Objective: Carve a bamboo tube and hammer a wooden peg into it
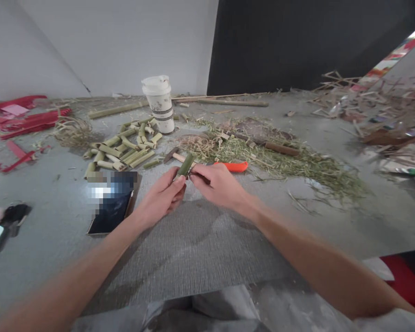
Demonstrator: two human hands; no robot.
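Observation:
My left hand (164, 196) pinches the lower end of a short green bamboo piece (186, 165), which points up and away from me. My right hand (216, 184) is closed right beside it, fingertips against the same piece; a dark thin object shows under its fingers, and I cannot make out what it is. Both hands hover over a grey textured mat (193, 244) on the floor. Just beyond the right hand lies an orange-handled tool (232, 166).
A pile of cut green bamboo pieces (124, 147) lies ahead left, with a white paper cup (159, 103) behind it. Green shavings (280, 159) spread to the right. A phone (112, 205) lies at left, red strips (20, 122) farther left, stick debris (366, 106) at right.

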